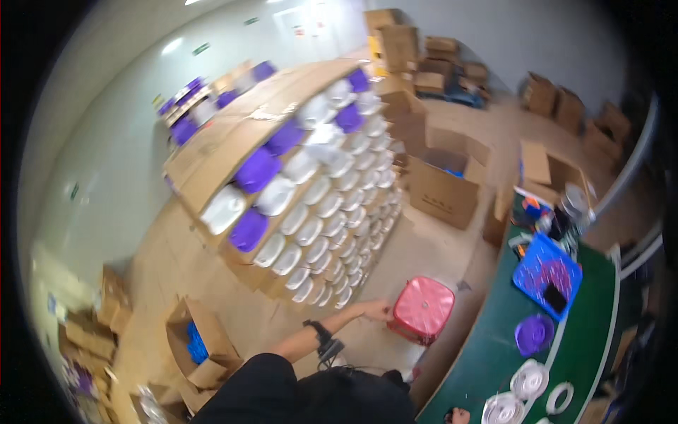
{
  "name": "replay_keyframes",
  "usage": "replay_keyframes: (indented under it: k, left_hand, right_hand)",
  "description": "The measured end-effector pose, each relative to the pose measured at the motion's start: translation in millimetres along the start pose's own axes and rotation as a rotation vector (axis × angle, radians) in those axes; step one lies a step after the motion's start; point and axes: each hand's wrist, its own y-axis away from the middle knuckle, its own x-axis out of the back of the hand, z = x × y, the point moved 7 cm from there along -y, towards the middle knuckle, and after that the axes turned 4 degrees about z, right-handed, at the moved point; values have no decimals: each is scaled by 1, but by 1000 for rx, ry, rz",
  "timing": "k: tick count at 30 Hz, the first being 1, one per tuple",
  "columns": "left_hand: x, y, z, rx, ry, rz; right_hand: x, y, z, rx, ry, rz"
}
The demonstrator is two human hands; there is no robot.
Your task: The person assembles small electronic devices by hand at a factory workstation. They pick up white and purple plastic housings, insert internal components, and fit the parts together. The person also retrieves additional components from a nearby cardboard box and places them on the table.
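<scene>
My left hand (376, 310) reaches out to a red plastic stool (424, 308), with its fingers curled at the left edge of the seat. A dark strap with a small device (326, 344) sits on that wrist. My right hand (460, 416) shows only in part at the lower edge, by the near side of a green-topped table (466, 378). Its fingers are too small and cut off to read. White round plastic parts (504, 408) lie on the table close to it.
A big rack (212, 152) of cardboard shelves holds white and purple tubs to the left. On the table are a blue tray (526, 283) with small pink pieces, a purple bowl (533, 335) and a white ring (560, 398). Open cartons (445, 198) stand on the floor.
</scene>
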Motion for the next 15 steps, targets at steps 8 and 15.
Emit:
replay_keyframes:
  k: [8, 15]
  left_hand:
    - [-13, 263, -268, 292, 351, 238]
    - [-129, 530, -502, 1078, 482, 414]
  right_hand:
    - [-149, -85, -169, 522, 312, -224]
    - [-386, 65, -339, 504, 414, -693]
